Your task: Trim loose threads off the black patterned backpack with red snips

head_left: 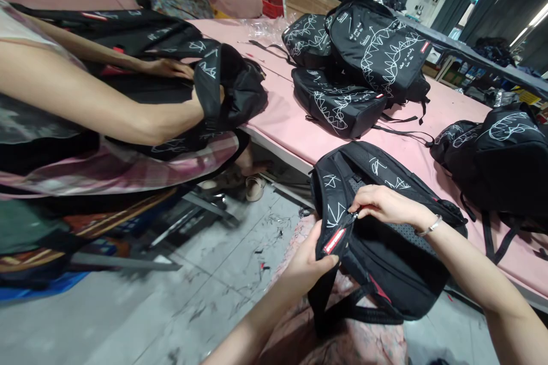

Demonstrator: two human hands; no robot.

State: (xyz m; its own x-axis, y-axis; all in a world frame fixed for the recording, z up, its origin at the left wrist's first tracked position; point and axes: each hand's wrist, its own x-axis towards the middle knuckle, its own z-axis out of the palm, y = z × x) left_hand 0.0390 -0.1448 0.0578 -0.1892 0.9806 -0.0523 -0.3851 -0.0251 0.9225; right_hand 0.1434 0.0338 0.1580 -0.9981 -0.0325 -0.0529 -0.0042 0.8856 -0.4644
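Note:
A black backpack [398, 274] with white line drawings rests tilted on my lap against the pink table edge, its straps facing me. My left hand [312, 256] is closed around the lower part of its shoulder strap [336, 211], beside a small red-and-white label [334, 241]. Just above, my right hand [381, 204] pinches at the strap's inner edge, where a small piece shows at the fingertips, too small to name. A bracelet sits on the right wrist. The backpack's lower webbing hangs over my knees.
On the pink table [278, 102] lie several finished-looking black backpacks [377, 45], with more at the right [509, 165]. At the left a co-worker's arms [141, 108] handle another black backpack [240, 85]. Thread scraps litter the grey floor [222, 291].

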